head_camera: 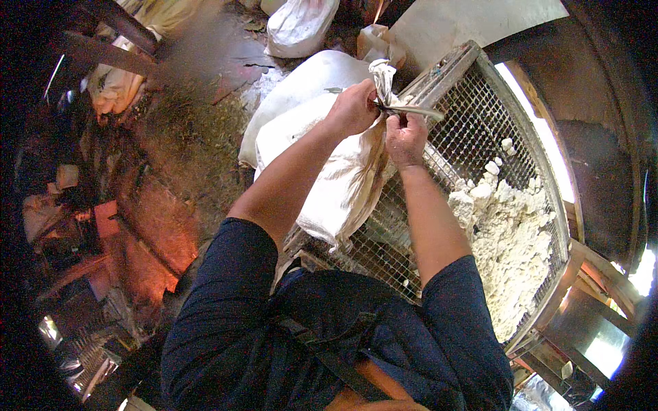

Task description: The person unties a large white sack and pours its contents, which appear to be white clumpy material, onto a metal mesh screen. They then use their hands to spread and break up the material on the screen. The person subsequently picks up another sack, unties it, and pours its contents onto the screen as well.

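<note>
A full white sack point(318, 190) leans across the near edge of a wire-mesh screen point(475, 110), its gathered neck point(383, 74) pointing away from me. My left hand point(355, 107) is closed at the left of the neck, gripping a dark tie there. On the other side, my right hand point(407, 138) pinches beneath a pale flat strip point(419, 111) that sticks out to the right from the neck. Exactly how the strip and tie cross is hidden by my fingers.
Lumpy cream-white material point(506, 257) is heaped on the right of the wood-framed mesh. Another white sack point(308, 82) lies behind mine, with a further sack point(300, 28) beyond. Dirt floor point(205, 128) spreads to the left. A pale sheet point(468, 25) borders the screen's far end.
</note>
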`<action>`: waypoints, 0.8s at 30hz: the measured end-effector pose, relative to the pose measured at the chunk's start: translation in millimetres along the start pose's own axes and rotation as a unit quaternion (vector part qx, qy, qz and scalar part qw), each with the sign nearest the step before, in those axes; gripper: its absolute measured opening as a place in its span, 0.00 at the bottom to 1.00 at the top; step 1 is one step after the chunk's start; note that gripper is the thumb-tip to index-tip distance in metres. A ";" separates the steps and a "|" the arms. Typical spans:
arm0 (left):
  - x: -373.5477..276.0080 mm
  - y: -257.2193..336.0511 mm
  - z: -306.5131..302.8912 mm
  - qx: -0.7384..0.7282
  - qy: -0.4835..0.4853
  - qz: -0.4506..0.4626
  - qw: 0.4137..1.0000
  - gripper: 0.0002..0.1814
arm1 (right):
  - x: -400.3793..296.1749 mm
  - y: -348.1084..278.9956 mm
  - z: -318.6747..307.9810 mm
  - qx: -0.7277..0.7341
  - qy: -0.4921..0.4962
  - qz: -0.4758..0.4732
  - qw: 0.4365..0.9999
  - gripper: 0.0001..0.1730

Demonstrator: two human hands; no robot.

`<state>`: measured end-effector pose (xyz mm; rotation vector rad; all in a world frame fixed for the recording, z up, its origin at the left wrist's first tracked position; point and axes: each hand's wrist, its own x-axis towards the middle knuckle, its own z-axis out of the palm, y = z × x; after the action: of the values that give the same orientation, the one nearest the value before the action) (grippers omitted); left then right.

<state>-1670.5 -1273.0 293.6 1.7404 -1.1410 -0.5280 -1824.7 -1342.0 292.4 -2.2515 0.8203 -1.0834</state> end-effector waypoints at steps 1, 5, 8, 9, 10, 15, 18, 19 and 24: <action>-0.9 -0.7 4.4 -0.027 0.034 -0.021 0.999 0.12 | -3.4 -4.6 3.3 0.027 0.008 0.027 0.999 0.08; 10.8 13.8 11.4 -0.500 -0.043 -0.261 0.824 0.07 | -7.3 25.3 18.3 0.267 0.077 0.287 0.917 0.06; 1.6 27.6 5.5 -0.466 -0.143 -0.263 0.833 0.04 | -2.0 59.8 15.3 0.309 0.023 0.375 0.874 0.09; 0.6 24.2 3.0 -0.450 -0.180 -0.257 0.836 0.04 | 2.8 66.3 12.6 0.261 -0.012 0.402 0.878 0.10; -0.5 7.9 -0.2 -0.332 -0.209 -0.219 0.893 0.05 | 14.7 39.3 2.6 0.222 -0.060 0.390 0.892 0.13; -7.3 13.4 -18.3 0.223 -0.071 0.036 0.972 0.10 | 14.2 5.9 1.2 0.554 -0.018 0.399 0.731 0.11; -2.4 28.7 -23.8 0.221 -0.179 -0.008 0.959 0.08 | -0.2 16.3 0.4 0.535 -0.042 0.383 0.752 0.11; -2.7 15.9 -26.9 0.253 -0.169 0.013 0.953 0.08 | -2.9 11.5 -0.5 0.553 -0.075 0.378 0.738 0.10; 18.0 -3.4 -57.4 0.329 -0.012 0.078 0.941 0.06 | -11.9 -7.5 -15.8 0.509 -0.062 0.444 0.735 0.08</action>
<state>-1617.3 -1260.9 319.0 2.1746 -1.5773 -0.0581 -1841.4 -1331.2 300.0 -0.7935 0.7948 -0.6065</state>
